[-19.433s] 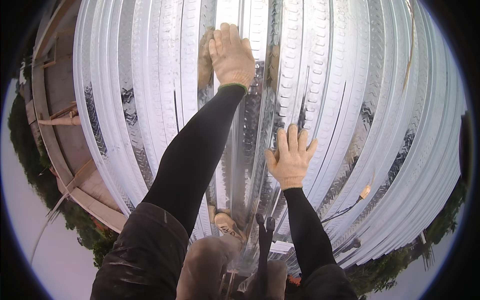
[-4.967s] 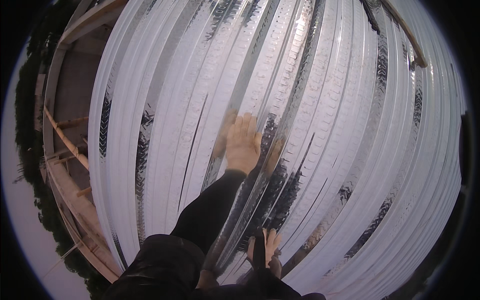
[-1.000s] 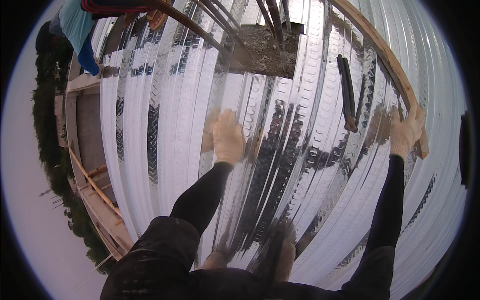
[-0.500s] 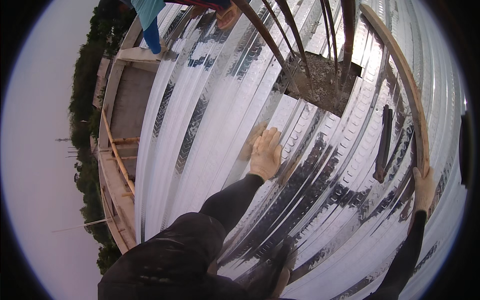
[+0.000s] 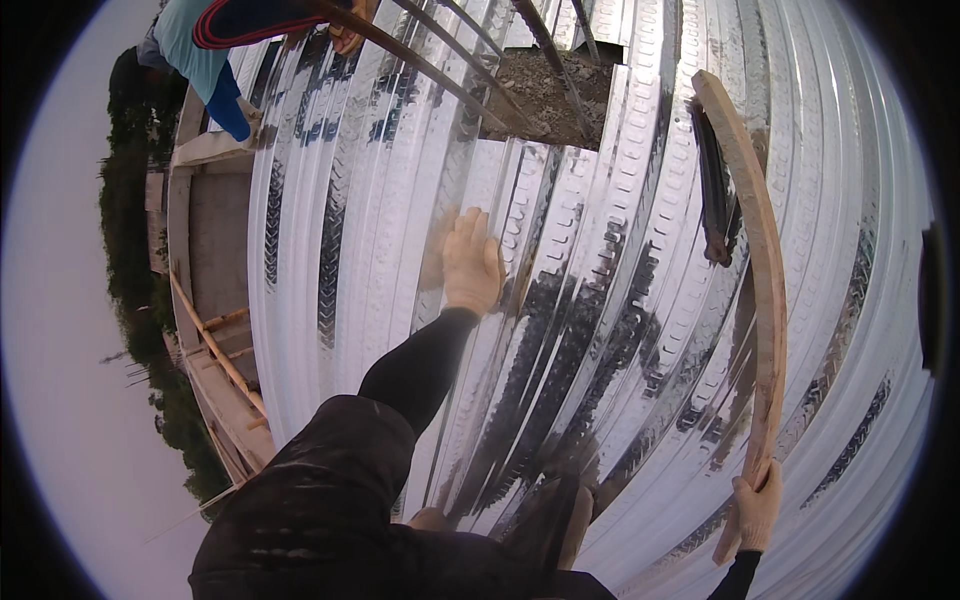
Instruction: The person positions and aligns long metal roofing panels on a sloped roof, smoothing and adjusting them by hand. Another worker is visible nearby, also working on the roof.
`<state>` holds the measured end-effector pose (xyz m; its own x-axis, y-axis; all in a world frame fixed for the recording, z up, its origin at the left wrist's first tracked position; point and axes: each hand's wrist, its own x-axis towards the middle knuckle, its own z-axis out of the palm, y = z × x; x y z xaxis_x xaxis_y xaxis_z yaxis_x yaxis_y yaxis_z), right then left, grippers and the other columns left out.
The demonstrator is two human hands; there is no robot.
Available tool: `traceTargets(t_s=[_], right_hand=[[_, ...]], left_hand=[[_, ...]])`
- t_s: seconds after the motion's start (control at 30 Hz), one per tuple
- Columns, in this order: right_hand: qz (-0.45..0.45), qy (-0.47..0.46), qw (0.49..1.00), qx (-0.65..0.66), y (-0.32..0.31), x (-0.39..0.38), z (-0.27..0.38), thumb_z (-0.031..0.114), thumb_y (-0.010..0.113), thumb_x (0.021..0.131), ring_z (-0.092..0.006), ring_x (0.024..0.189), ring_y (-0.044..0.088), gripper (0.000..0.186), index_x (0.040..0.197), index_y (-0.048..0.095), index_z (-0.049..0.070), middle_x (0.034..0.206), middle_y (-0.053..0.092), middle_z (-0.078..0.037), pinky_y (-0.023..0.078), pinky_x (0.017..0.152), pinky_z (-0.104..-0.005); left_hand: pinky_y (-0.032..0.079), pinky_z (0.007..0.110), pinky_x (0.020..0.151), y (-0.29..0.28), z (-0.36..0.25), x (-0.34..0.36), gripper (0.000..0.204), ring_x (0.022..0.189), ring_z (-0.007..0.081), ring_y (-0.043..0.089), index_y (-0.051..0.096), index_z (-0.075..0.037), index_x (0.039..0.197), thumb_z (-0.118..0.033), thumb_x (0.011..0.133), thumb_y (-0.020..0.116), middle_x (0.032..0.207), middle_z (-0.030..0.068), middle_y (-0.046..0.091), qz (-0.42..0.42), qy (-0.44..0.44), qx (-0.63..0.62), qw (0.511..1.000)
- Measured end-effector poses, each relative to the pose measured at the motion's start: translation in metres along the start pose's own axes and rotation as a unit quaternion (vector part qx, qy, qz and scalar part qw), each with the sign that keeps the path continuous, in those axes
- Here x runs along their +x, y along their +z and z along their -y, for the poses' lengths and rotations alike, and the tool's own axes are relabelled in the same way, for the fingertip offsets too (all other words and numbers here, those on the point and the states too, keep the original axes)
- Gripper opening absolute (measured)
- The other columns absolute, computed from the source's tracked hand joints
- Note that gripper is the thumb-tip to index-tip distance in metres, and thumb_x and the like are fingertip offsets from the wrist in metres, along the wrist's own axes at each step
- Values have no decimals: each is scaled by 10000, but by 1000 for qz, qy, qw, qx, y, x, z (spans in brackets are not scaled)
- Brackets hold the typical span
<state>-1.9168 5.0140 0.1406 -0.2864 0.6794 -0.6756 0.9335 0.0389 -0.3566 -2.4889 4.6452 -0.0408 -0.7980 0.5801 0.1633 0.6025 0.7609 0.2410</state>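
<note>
My left hand (image 5: 470, 262), in a tan glove, lies flat with fingers spread on the shiny corrugated metal sheet (image 5: 340, 240) in front of me. My right hand (image 5: 755, 510), also gloved, grips the near end of a long curved-looking wooden plank (image 5: 765, 270) that lies along the sheet on the right and reaches toward the top. A dark metal bar (image 5: 712, 190) lies just left of the plank's far half. My dark sleeves and knees fill the lower middle.
Another person in a teal top (image 5: 195, 45) crouches at the upper left. Several rusty steel rods (image 5: 450, 75) slant across the top over a gap of rubble (image 5: 555, 95). A concrete slab and timber edge (image 5: 215, 250) border the left, with trees beyond.
The view has swung so the plank now runs down the right side. My right hand sits lower, at the plank's near end. My left hand stays pressed on the sheet.
</note>
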Motion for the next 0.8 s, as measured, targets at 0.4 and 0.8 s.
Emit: traceTargets(t_s=[0.4, 0.8], right_hand=[[-431, 273, 725, 462, 76, 54, -41, 444, 777, 1166, -416, 1426, 702, 784, 1665, 529, -107, 1643, 626, -304, 610, 1205, -497], [-302, 184, 567, 743, 99, 224, -78, 371, 842, 1016, -407, 1409, 711, 781, 1589, 556, -76, 1576, 666, -263, 608, 1188, -506]], left_hand=[[426, 589, 1302, 2, 1, -2, 522, 1554, 483, 548, 608, 5, 1643, -216, 1171, 582, 1733, 237, 589, -8, -1, -10, 1000], [418, 583, 1308, -5, -6, 2, 498, 1517, 484, 566, 635, -1, 1604, -203, 1149, 630, 1713, 238, 596, -1, -31, -36, 999]])
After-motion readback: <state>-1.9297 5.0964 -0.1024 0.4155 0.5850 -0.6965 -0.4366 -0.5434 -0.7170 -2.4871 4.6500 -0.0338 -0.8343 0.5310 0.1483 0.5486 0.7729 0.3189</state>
